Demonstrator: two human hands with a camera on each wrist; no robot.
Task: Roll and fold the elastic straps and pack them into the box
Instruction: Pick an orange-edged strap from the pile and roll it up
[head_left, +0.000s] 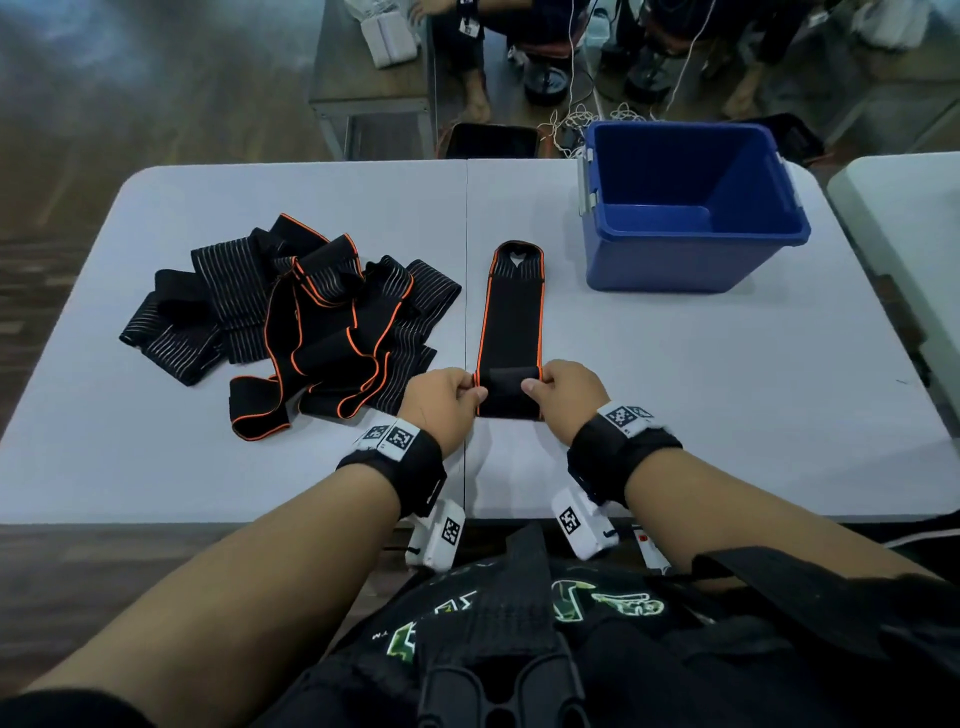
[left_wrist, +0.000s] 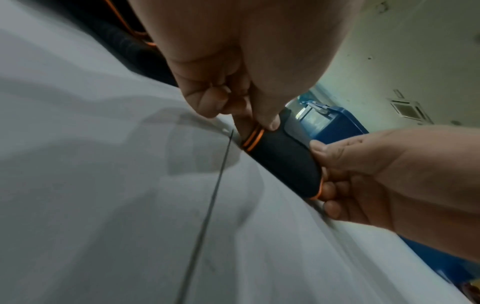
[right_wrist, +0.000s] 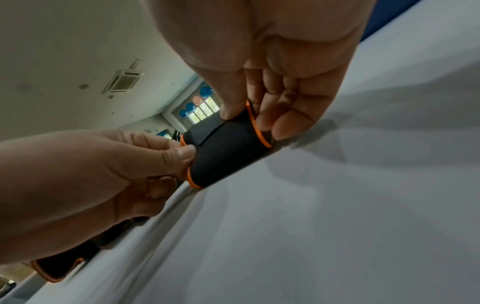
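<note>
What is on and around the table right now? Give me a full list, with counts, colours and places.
orange-edged strap: one, black with orange trim, laid out straight at table centre, near end folded over.
strap pile: exact count unclear, black with white stripes or orange edging, tangled on the left of the table.
storage box: one, blue with grey latches, far right of the table, nothing visible inside.
table: one, pale grey, with a centre seam.
second table: one, grey, behind, holding a white bundle.
cables: white, on the floor behind the box.
wrist cameras: two, white, under the wrists.
left hand: pinches the strap's near left edge.
right hand: pinches its near right edge.
</note>
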